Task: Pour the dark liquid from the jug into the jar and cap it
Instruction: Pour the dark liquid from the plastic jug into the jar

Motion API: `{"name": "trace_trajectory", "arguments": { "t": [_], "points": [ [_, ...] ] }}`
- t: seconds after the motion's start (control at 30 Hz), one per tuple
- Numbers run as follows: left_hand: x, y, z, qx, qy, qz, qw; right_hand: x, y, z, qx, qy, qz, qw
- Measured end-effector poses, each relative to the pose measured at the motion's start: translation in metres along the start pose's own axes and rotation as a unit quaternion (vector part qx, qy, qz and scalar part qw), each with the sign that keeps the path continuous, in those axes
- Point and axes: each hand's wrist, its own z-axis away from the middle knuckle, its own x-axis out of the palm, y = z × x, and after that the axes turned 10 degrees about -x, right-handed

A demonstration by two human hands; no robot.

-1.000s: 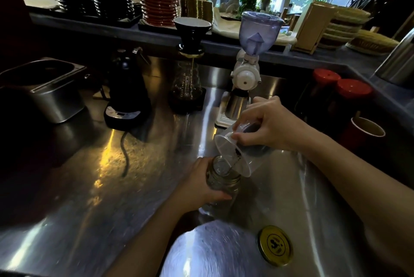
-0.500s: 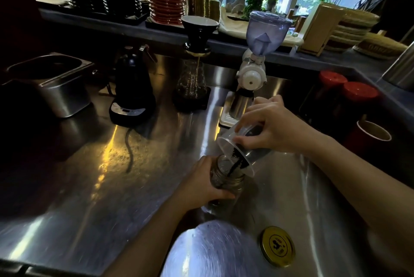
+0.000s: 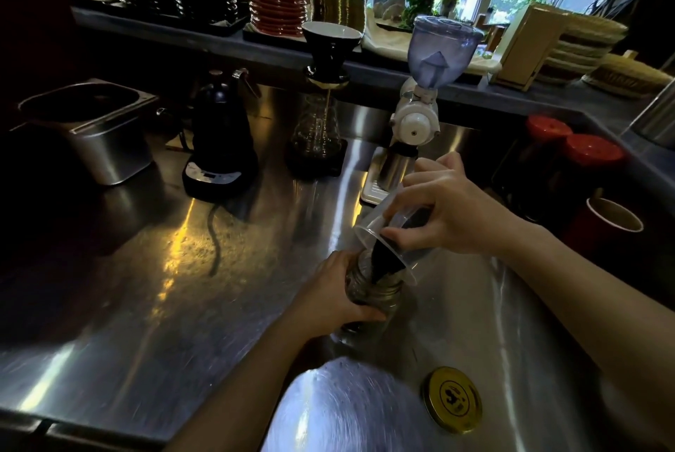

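Note:
A clear glass jar (image 3: 380,296) stands upright on the steel counter (image 3: 182,305), and my left hand (image 3: 336,296) wraps around its left side. My right hand (image 3: 456,210) grips a clear plastic jug (image 3: 392,228), tipped steeply down to the left with its rim over the jar's mouth. Dark liquid (image 3: 381,261) runs in a wide stream from the jug's lip into the jar. The jar's gold lid (image 3: 453,399) lies flat on the counter to the near right, apart from both hands.
Behind the jar stand a white grinder (image 3: 420,115), a glass dripper carafe (image 3: 317,130), a black kettle on its base (image 3: 219,137) with a cord, and a steel bin (image 3: 98,130). Red-lidded jars (image 3: 569,155) and a red cup (image 3: 610,228) sit at the right. Plate stacks line the back shelf.
The jug has tipped further, and the dark stream into the jar has grown from a thin trickle to a broad flow. Both hands stay where they were.

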Motion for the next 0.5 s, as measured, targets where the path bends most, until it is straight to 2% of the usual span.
{"name": "trace_trajectory", "arguments": {
  "t": [0.5],
  "points": [
    [0.0003,-0.0010,0.0004,-0.012,-0.005,0.005,1.000,0.0010,-0.0035,0.0050,-0.039,0.017,0.035,0.998]
  ]
}}
